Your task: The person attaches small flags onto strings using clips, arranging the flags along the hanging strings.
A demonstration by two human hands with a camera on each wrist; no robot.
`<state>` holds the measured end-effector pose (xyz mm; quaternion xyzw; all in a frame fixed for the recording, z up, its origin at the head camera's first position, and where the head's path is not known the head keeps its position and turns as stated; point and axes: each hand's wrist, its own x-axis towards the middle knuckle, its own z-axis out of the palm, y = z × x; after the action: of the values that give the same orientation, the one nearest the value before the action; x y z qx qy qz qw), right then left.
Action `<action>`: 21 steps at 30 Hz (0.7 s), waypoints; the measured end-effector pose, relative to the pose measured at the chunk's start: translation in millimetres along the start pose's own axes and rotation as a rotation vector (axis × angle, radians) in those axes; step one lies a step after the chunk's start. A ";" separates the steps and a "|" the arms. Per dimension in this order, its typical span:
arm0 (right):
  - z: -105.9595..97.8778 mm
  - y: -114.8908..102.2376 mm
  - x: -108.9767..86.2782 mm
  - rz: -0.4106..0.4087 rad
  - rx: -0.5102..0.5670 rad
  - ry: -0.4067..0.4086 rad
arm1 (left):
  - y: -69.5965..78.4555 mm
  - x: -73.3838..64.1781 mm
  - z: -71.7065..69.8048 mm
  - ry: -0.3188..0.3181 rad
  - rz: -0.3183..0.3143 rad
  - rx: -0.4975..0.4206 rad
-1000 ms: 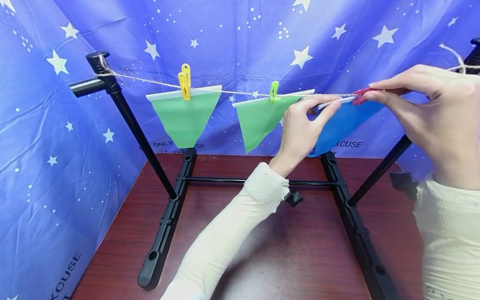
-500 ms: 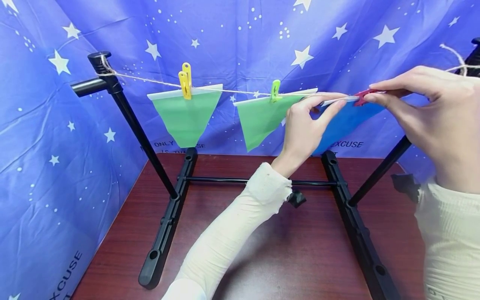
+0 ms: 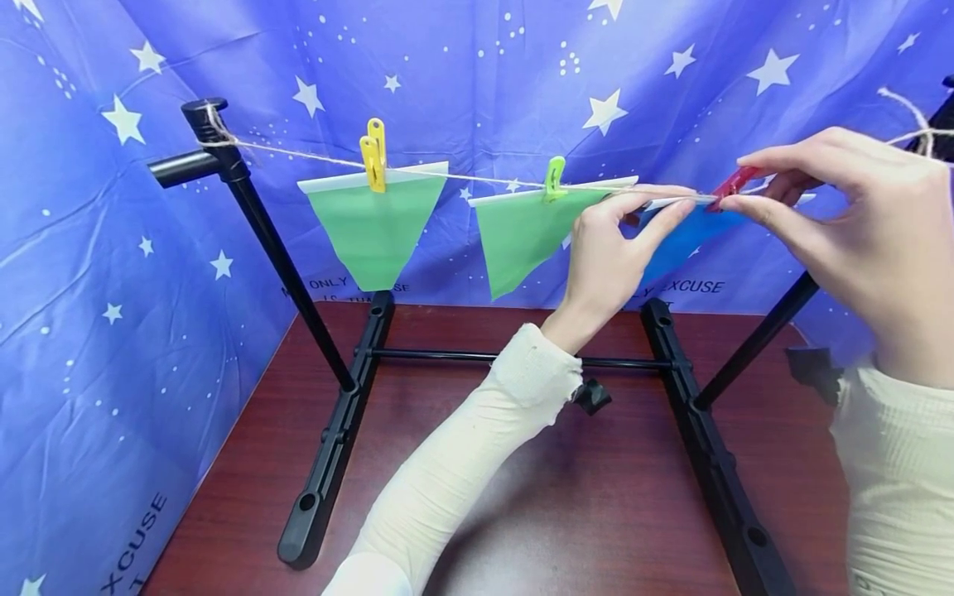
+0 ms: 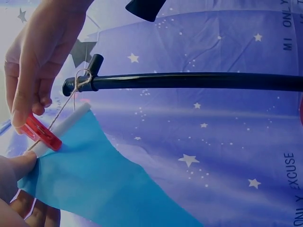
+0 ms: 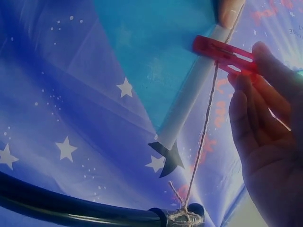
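Observation:
A twine line (image 3: 477, 178) runs between two black posts. On it hang two green pennants: one (image 3: 374, 223) under a yellow peg (image 3: 373, 156), one (image 3: 522, 232) under a green peg (image 3: 552, 179). My left hand (image 3: 622, 219) pinches the white top edge of a blue pennant (image 3: 681, 240) against the line. My right hand (image 3: 775, 194) pinches a red peg (image 3: 734, 186) that sits over that edge and the twine. The left wrist view shows the red peg (image 4: 40, 132) clamped on the white edge (image 4: 66, 125). In the right wrist view the red peg (image 5: 222, 52) crosses the twine (image 5: 206, 123).
The black stand (image 3: 335, 430) has two long feet and a crossbar (image 3: 462, 357) on a dark wooden table (image 3: 581, 497). A blue starry cloth (image 3: 112, 290) hangs behind and on the left. A small black knob (image 3: 592, 396) lies near the crossbar.
The red peg has tilted up in my right hand and the fingers have spread a little. My left hand keeps its pinch on the pennant's edge. The view has shifted slightly.

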<state>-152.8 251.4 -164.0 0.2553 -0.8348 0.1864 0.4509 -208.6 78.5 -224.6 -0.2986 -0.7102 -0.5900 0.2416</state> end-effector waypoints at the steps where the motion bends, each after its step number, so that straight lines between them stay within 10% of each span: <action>1: -0.3 0.0 -0.3 -0.003 0.003 -0.004 | 0.0 0.0 0.2 0.000 0.001 -0.006; 21: -2.7 1.3 -7.2 0.096 0.067 0.061 | -13.7 -13.4 -5.8 0.041 -0.020 -0.086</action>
<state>-148.5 255.8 -168.8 0.2238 -0.8252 0.2434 0.4580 -208.9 69.2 -242.3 -0.2896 -0.6818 -0.6285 0.2372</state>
